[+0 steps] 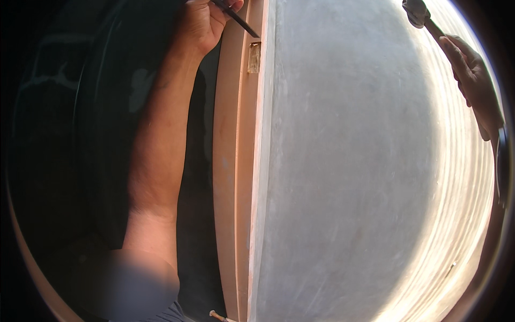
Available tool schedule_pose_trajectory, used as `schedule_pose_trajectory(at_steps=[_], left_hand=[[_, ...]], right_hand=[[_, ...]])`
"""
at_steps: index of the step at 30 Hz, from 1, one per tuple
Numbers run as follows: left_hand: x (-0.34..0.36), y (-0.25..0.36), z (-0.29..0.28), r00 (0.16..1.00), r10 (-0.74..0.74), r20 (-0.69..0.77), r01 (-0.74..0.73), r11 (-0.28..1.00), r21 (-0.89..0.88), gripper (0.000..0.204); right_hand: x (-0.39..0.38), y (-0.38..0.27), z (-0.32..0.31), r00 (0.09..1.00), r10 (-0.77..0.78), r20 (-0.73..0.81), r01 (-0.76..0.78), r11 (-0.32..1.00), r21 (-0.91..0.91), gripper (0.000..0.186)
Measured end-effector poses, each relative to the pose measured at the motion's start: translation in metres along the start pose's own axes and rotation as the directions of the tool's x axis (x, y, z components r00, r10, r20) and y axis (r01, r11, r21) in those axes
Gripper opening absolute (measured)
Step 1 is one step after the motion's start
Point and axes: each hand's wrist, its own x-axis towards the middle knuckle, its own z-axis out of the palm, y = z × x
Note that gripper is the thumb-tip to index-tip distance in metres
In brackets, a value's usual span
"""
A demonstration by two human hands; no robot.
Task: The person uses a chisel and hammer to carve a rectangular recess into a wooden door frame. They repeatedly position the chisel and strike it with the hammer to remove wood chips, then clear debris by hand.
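Note:
My left hand [205, 24], at the top of the view, is closed around a dark, slim chisel [238, 20]. The chisel slants down to the right, and its tip stands just above a rectangular recess [254, 58] cut into the wooden door frame [228, 161]. Rough, pale wood shows inside the recess. Off to the far right, my right hand [468, 67] grips the handle of a hammer [416, 13]. The hammer's dark head is raised at the upper right, well apart from the chisel. Part of the chisel's upper end is cut off by the top edge.
A smooth grey wall [343, 161] runs along the frame's right side. Beyond it lies a bright, ribbed band of light [456, 198]. Deep shadow fills the left. A small brownish piece of hardware [216, 315] sticks out near the frame's bottom end.

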Motion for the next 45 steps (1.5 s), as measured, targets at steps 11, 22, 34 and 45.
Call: schedule_pose_trajectory(at_steps=[11,22,34,45], left_hand=[[-0.001,-0.022,-0.008,1.0,-0.003,0.016,0.001,0.994,0.11,0.044],[-0.007,-0.029,-0.011,0.999,0.018,-0.034,-0.012,0.984,0.18,0.037],[-0.013,-0.036,-0.009,0.991,0.088,-0.099,-0.061,0.966,0.251,0.036],[-0.008,-0.029,-0.01,0.996,0.086,0.027,-0.09,0.948,0.305,0.028]], right_hand=[[-0.008,-0.01,0.004,1.0,0.021,0.015,-0.02,0.999,-0.047,0.065],[-0.015,-0.019,0.008,0.998,0.024,0.063,-0.024,1.0,-0.003,0.061],[-0.029,-0.076,0.024,0.991,-0.08,0.104,0.094,0.986,-0.137,0.054],[0.038,-0.202,0.048,0.717,-0.666,-0.206,0.651,0.745,-0.142,0.041]])
